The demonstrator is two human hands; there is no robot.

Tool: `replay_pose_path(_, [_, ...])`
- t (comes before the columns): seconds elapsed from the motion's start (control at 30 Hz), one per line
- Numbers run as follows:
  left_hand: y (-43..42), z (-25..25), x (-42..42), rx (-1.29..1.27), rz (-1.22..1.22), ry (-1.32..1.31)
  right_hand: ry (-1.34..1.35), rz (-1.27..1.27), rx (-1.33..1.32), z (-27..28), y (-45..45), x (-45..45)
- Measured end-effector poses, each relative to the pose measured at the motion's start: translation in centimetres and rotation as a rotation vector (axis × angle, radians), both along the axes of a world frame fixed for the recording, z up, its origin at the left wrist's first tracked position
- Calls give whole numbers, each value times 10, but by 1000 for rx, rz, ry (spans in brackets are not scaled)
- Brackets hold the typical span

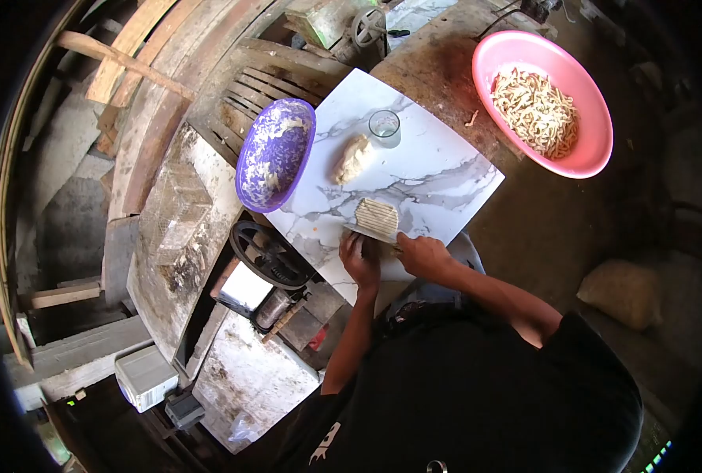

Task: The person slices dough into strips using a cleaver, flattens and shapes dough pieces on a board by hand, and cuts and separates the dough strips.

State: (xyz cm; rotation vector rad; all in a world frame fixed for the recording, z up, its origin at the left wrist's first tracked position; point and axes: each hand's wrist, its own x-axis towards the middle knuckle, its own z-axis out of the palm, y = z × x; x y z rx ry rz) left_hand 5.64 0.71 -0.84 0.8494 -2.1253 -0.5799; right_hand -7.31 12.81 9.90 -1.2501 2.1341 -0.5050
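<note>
A slab of pale dough (378, 214), scored into parallel strips, lies near the front of the marble-patterned board. Along its near edge runs the blade of a knife (369, 233). My right hand (423, 255) is closed around the handle end of this knife. Just on the near side of the blade, my left hand (358, 257) has its fingers bent inward; what they press or hold is hidden. Farther back on the board sit a lump of dough (355, 160) and a clear drinking glass (385, 128).
A purple basin (276, 155) smeared with dough overlaps the left edge of the marble-patterned board (445, 169). At the back right, a pink basin (595, 146) holds many short dough strips (534, 112). A machine with a black wheel (270, 255) stands close to my left.
</note>
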Motion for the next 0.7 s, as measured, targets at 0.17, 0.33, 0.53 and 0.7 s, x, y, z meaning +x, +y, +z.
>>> replay_pose_path(0.17, [3, 5, -4, 5, 33, 51, 17, -30, 159, 8, 53, -5])
replay_pose_path(0.33, [6, 2, 2, 13, 59, 49, 1, -87, 110, 25, 96, -11])
replay_pose_path(0.53, [4, 5, 1, -53, 41, -25, -10, -79, 82, 28, 74, -2])
replay_pose_path(0.7, [1, -6, 6, -3, 27, -22, -22, -40, 66, 9, 23, 9])
